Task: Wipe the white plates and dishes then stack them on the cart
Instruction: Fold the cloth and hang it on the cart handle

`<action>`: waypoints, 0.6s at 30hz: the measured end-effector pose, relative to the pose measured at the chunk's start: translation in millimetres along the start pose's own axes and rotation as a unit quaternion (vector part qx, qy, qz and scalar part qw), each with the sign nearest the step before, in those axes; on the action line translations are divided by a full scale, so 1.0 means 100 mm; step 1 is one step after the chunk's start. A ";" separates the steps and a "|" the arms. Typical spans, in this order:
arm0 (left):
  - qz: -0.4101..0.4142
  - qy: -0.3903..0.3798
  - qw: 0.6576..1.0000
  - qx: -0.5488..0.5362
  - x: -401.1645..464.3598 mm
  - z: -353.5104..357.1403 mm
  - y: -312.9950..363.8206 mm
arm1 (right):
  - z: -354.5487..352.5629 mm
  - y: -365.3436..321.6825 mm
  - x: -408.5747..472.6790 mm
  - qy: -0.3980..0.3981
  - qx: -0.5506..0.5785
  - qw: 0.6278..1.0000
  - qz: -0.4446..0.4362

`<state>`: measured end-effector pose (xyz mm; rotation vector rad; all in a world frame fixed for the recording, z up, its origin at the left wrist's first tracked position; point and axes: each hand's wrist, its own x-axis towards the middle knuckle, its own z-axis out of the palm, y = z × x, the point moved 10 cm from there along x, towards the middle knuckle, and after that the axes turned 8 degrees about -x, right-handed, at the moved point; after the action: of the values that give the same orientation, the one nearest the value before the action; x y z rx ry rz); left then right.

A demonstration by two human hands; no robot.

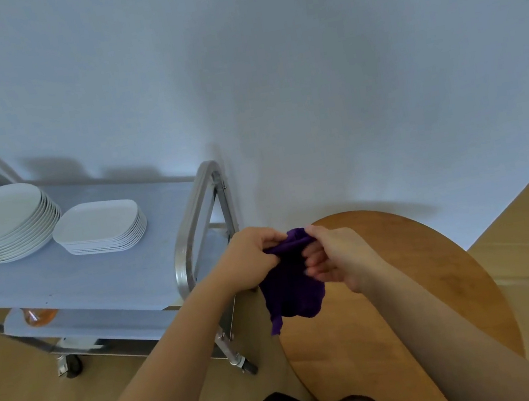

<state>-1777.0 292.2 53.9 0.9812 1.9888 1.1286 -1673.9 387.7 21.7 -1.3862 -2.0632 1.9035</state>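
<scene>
A purple cloth (290, 286) hangs between my two hands above the left edge of a round wooden table (424, 279). My left hand (253, 257) grips its upper left corner. My right hand (337, 254) pinches its top edge from the right. On the top shelf of a metal cart (94, 272) at the left stand two stacks: round white plates (3, 222) at the far left and smaller oblong white dishes (101, 226) beside them. Neither hand touches any dish.
The cart has a curved steel handle (191, 225) near my left hand, a lower shelf with an orange object (39, 315), and castor wheels (70, 364). A pale wall stands behind. Wooden floor lies around the cart and table.
</scene>
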 end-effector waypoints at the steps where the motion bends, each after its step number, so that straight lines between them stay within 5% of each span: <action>1: -0.007 -0.004 1.000 -0.014 -0.01 -0.01 -0.01 | -0.18 -0.12 0.01 0.068 -0.109 0.990 -0.061; 3: -0.019 -0.003 0.999 -0.036 -0.02 -0.06 0.00 | -0.43 -0.44 -0.07 0.181 -0.224 0.936 -0.201; 5: -0.021 0.007 0.998 -0.050 -0.03 -0.10 0.04 | -0.37 -0.60 -0.07 0.163 -0.263 0.912 -0.270; 9: -0.022 0.046 0.994 -0.093 -0.03 -0.13 0.08 | 0.02 -0.26 0.15 -0.043 -0.277 0.948 -0.150; 11: -0.022 0.074 0.990 -0.114 -0.04 -0.15 0.07 | 0.08 -0.09 0.20 -0.080 -0.316 0.940 -0.104; 13: -0.018 0.088 0.988 -0.123 -0.04 -0.15 0.06 | 0.06 -0.12 0.20 -0.032 -0.384 0.914 -0.131; 16: -0.007 0.099 0.988 -0.116 -0.06 -0.15 0.08 | -0.07 -0.54 -0.03 0.135 -0.334 0.879 -0.313; 18: 0.004 0.108 0.987 -0.118 -0.06 -0.17 0.10 | -0.04 -0.62 -0.05 0.099 -0.266 0.899 -0.334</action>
<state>-1785.1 283.8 71.1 0.7718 1.9587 1.4901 -1704.2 396.2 75.8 -0.6867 -2.5818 0.9318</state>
